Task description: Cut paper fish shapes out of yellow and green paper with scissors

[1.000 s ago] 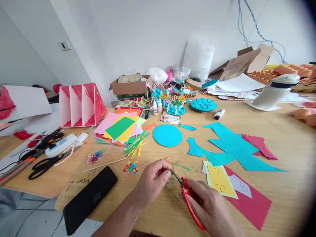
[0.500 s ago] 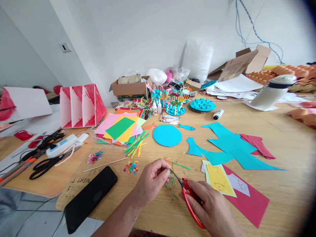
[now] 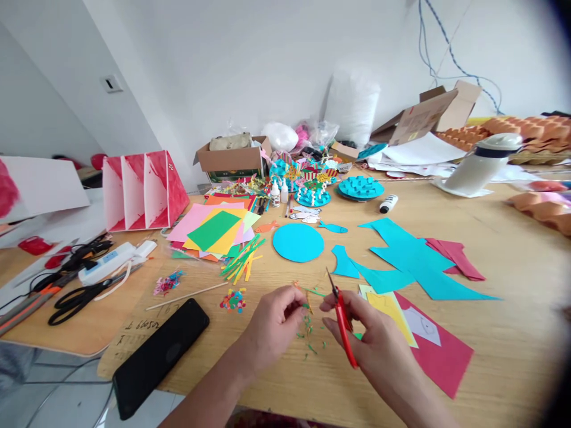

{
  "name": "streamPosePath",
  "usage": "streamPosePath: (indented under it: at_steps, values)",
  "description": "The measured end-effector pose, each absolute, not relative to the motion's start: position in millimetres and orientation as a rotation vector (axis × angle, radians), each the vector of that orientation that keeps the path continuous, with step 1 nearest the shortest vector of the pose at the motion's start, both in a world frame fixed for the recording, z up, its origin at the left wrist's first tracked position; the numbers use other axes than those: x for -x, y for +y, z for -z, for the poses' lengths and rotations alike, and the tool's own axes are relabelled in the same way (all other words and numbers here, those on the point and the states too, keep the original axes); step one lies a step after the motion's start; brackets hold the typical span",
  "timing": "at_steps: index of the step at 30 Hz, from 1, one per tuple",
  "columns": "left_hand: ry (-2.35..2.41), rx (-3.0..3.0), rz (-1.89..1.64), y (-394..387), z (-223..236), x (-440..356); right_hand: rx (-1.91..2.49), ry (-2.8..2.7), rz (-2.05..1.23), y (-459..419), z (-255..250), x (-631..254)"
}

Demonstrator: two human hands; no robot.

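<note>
Plenty of bare wood lies open on the table [image 3: 513, 339] at the far right, and a narrower stretch runs between my hands and the blue paper disc [image 3: 298, 242]. The near edge passes just under my forearms; on the left, the black phone [image 3: 161, 356] slants there, its near end reaching past that edge. On the right, the red sheet [image 3: 441, 362] sits close by my wrist, so room is tighter that way.

Now the red-handled scissors [image 3: 343, 330]: they're up at the near middle, in my right hand [image 3: 372, 333], fingers and thumb wrapped around the grips. Long axis runs near to far, tips aimed away from me and a touch left, clear of my left hand [image 3: 277, 321]. That one has thumb and fingertips pressed together; a speck of green shows there, too small to tell if it's pinched.

Between the hands, green clippings [image 3: 308, 328], thin little slivers, scatter over smooth grained wood. Farther left, slim green and yellow paper strips [image 3: 243, 258] fan out, with round confetti dots [image 3: 232, 300] heaped nearer, beside a slender wooden stick [image 3: 187, 296].
</note>
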State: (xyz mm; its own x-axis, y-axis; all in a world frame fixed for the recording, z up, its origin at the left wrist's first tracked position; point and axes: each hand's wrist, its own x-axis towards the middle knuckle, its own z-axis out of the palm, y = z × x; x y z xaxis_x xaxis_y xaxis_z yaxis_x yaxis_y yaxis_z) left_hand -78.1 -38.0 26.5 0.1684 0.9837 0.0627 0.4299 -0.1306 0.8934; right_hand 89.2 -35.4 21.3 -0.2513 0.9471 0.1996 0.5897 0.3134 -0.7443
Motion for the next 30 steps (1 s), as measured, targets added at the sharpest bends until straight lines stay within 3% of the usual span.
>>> streamPosePath:
  at_steps: [13,25,30]
  values:
    - [1.371,-1.874,-0.774,-36,-28,76,1.300,-2.103,-0.534,-26,-25,-71]
    - [1.285,-1.554,-0.904,-35,-21,70,1.195,-1.545,-1.180,-27,-10,-73]
    - [1.258,-1.511,-0.885,-35,-18,71,1.222,-1.570,-1.134,-28,-12,-78]
